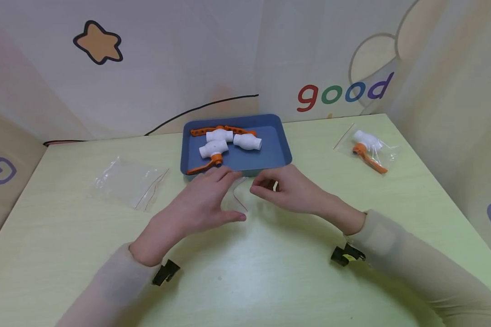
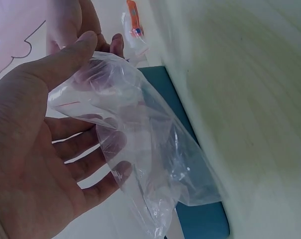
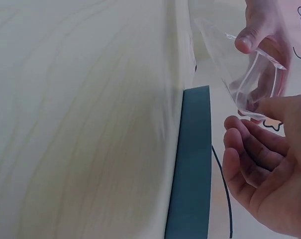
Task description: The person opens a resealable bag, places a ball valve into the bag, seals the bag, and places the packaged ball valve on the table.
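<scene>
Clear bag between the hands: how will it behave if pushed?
The clear bag is probably floppy, since it shows creases and folds. Likely light too: it looks thin and see-through. Its glossy sheen suggests it may slip.

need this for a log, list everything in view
Wood-grained table: 1, pale green, below
Rectangular tray: 1, blue, far side
Ribbed plastic valve bodies: 3, white, in tray
Long plastic handles: 3, orange, in tray
Bagged valve with handle: 1, white and orange, right
Flat plastic bag(s): number unclear, clear, left
Raised plastic bag: 1, clear, in front of tray
Fabric backdrop: 1, whitish, behind
Printed star: 1, orange, backdrop left
Word "good": 1, multicoloured, backdrop right
Heart outlines: 2, purple, backdrop
Curved line: 1, black, backdrop
Fabric sleeves: 2, beige, foreground
Wrist devices: 2, black, by sleeves
Left grip: 1, bare, at raised bag
Right grip: 1, bare, at raised bag
</scene>
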